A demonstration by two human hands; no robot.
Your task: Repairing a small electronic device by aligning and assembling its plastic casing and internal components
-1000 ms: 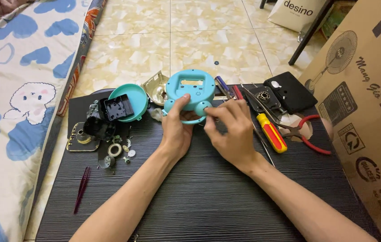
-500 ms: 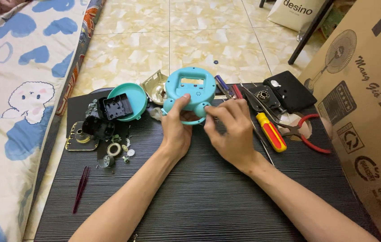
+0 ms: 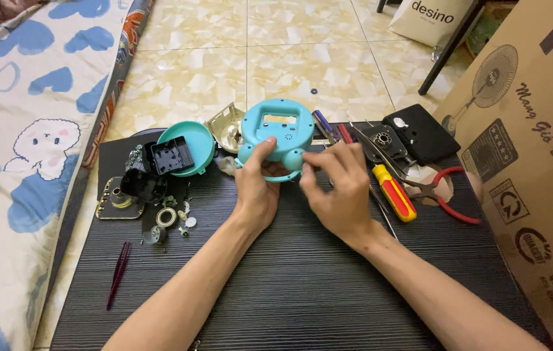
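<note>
Nearest the camera, maroon tweezers (image 3: pixel 118 283) lie on the dark ribbed counter (image 3: pixel 302 286). Further up, the left hand (image 3: pixel 258 188) is closed around the lower edge of a teal plastic clock housing (image 3: pixel 277 133), thumb on its front. The right hand (image 3: pixel 336 185) has its fingertips pinched at the housing's lower right corner. Beside it lie a red-and-yellow screwdriver (image 3: pixel 394 192) and red-handled pliers (image 3: pixel 448 192). Left of the housing sits a teal round cover (image 3: pixel 188 148) among small loose parts (image 3: pixel 167 218).

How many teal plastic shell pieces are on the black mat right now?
2. One round teal plastic shell half lies left of the hands, holding a black block. The other, a teal plastic housing with a rectangular window, is gripped by the left hand. Others may be hidden.
</note>
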